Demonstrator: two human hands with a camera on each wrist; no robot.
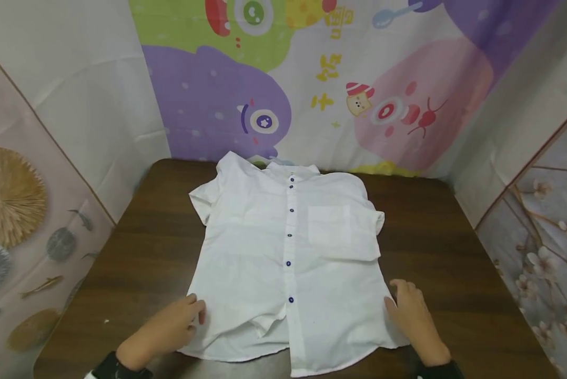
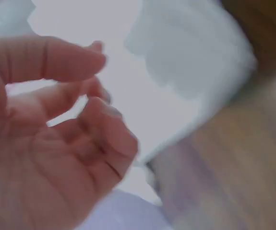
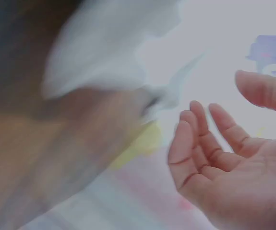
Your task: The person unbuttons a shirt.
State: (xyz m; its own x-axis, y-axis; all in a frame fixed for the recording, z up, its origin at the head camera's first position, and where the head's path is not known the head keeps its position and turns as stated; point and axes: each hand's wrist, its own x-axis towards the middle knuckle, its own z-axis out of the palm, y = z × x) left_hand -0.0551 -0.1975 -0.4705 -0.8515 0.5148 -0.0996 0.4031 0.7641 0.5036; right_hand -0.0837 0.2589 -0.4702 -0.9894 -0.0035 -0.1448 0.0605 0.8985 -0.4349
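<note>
A white short-sleeved shirt (image 1: 245, 247) with dark blue buttons lies front up, its collar toward the back and its hem toward me. One sleeve spreads out at the left, while the right sleeve is partly folded under. Near the lower left edge, my left hand (image 1: 170, 326) overlaps the cloth; its loosely bent fingers (image 2: 114, 129) hold nothing in the left wrist view. At the lower right edge is my right hand (image 1: 413, 313), thumb over the shirt's side. The right wrist view shows its fingers (image 3: 181, 148) relaxed and apart from the thumb, holding nothing.
The shirt lies on a dark brown wooden table (image 1: 435, 237) with rounded back corners. Behind it hangs a cartoon-print cloth (image 1: 217, 95). Patterned panels flank both sides, with a flower print (image 1: 544, 263) at the right. A tiny white speck (image 1: 106, 320) lies at the left.
</note>
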